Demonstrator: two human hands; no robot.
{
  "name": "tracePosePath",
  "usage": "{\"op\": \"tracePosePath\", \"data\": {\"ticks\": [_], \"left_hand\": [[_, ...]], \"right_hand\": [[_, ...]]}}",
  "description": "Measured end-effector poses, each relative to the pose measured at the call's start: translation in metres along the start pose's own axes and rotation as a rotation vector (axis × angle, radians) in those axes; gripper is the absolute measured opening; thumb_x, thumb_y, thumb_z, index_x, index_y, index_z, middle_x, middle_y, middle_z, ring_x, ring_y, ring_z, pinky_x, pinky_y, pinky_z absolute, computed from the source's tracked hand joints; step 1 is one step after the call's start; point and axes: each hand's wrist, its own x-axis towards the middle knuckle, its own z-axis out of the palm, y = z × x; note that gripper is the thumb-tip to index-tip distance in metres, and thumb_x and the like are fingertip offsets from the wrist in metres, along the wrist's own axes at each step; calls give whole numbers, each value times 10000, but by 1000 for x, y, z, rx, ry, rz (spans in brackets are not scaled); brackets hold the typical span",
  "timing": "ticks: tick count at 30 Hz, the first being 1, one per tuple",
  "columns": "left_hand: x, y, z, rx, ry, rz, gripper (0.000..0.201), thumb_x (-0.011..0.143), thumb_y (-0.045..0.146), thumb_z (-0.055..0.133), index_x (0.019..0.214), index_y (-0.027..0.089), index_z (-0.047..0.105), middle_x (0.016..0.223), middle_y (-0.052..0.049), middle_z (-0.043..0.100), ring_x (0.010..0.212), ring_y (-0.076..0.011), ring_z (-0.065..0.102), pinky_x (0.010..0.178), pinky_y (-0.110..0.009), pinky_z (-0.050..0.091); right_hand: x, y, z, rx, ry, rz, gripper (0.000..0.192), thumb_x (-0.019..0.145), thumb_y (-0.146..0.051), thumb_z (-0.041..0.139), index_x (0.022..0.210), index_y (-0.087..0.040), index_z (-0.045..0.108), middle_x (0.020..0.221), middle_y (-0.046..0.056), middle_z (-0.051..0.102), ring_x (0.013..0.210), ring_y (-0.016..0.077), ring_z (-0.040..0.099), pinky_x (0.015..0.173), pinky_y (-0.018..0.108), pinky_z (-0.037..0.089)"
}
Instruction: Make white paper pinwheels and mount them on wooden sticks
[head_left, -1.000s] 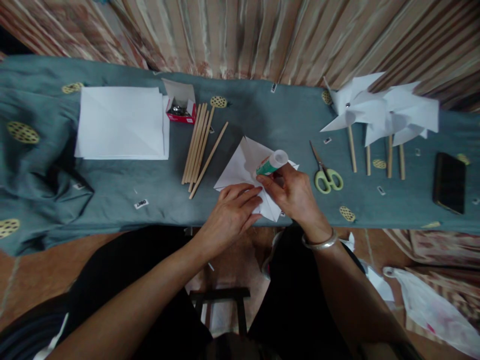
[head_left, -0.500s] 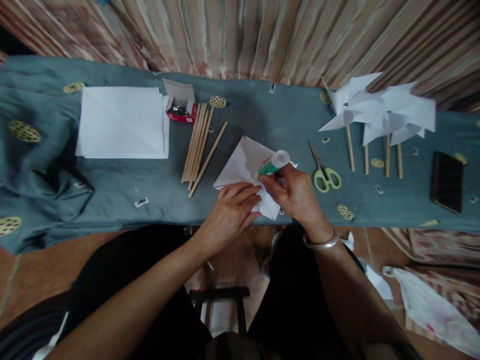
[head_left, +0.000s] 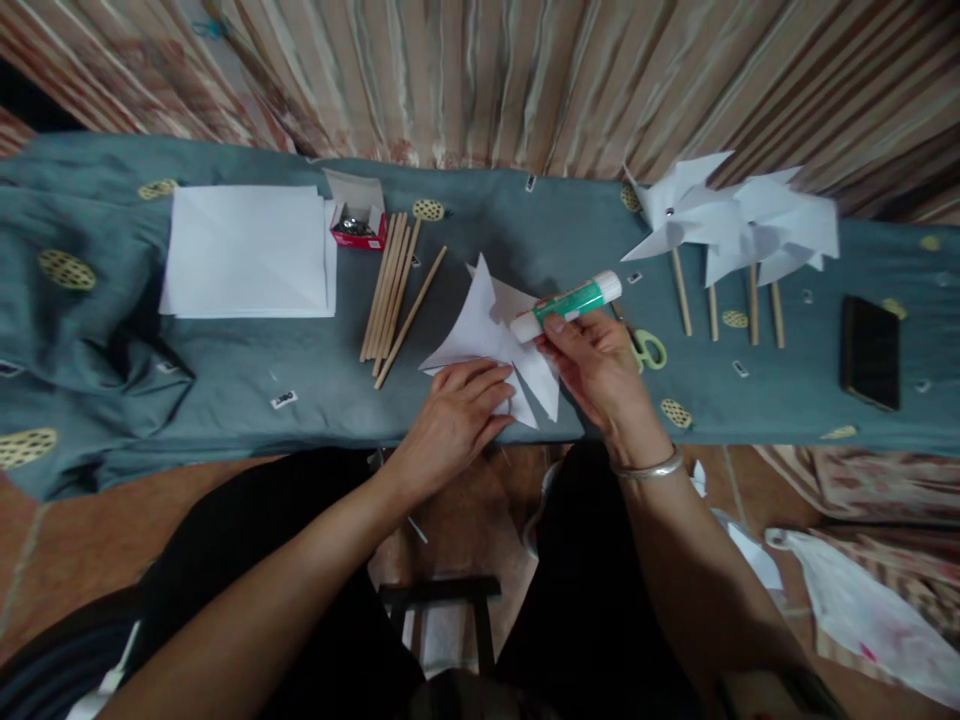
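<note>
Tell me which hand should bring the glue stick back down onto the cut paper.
Right. The right hand already grips the glue stick, held just above the cut paper. The left hand lies flat on the paper's near edge, pinning it, so it looks best left there.

On the worktop [head_left: 225,370], the cut paper sheet [head_left: 484,325] lies near the front edge at the middle, with the left hand [head_left: 457,415] resting on its near part and the right hand [head_left: 600,365] just to its right, holding a glue stick [head_left: 568,304] above it. Left of the sheet lie wooden sticks [head_left: 390,285]; behind them sits a small box [head_left: 358,222], and further left a paper stack [head_left: 247,250]. Scissors [head_left: 645,347] lie behind the right hand, pinwheels [head_left: 731,225] further right, a phone [head_left: 870,350] at the far right.
</note>
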Motion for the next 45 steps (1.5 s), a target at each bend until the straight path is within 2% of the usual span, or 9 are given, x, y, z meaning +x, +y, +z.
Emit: {"op": "tracePosePath", "data": {"ticks": [2,5,9,13,18,25,36,45], "left_hand": [[-2,2,-2,-28,29,5,269,903,266,587,1143,151,619,1312,-116,617,1243,-267,494,1028,-472,392],[-5,5,-8,-127,122,-17,276,915,286,569,1161,174,621,1223,-105,654,1165,-243,540,996,-443,433],[-8,5,-16,-335,260,-190,290,904,335,592,1143,183,650,1015,-70,667,918,-173,617,815,-314,502],[-11,2,-16,-497,339,-287,317,854,352,661,1140,217,672,985,-44,675,835,-149,622,762,-277,498],[-16,6,-13,-552,356,-308,374,810,356,704,1150,201,675,1051,-73,698,891,-179,649,793,-300,514],[-24,15,-17,-532,357,-329,364,780,381,726,1071,165,697,1028,-87,721,877,-191,666,809,-312,523],[-24,16,-22,-476,332,-288,339,791,363,720,1067,167,699,1000,-83,721,888,-199,662,794,-308,516],[-26,12,-21,-506,355,-329,370,788,399,712,1081,175,694,1006,-82,720,884,-201,667,804,-320,526]], "right_hand": [[-1,-6,-2,89,13,30,233,679,-412,811,781,-243,688,792,-30,695,658,97,597,684,249,526],[-6,-14,-6,146,4,72,240,679,-405,813,825,-248,704,872,-11,725,739,121,640,737,272,551],[-17,-17,-8,177,-12,93,249,720,-444,771,859,-249,702,931,10,735,903,173,671,804,317,565],[-30,-16,0,165,-38,173,263,706,-433,779,874,-243,708,931,6,729,866,160,672,780,308,575],[-45,-15,12,228,-85,272,329,625,-407,839,865,-213,727,927,17,736,784,143,671,714,271,587],[-56,-15,15,249,-91,281,299,612,-348,865,826,-194,724,823,-2,730,736,107,665,697,219,575],[-55,-12,21,202,-70,310,326,566,-364,887,763,-180,703,769,-9,717,678,91,655,661,205,569],[-52,-11,25,183,-44,304,351,535,-382,895,741,-181,693,762,-8,711,678,103,652,662,230,572]]}}
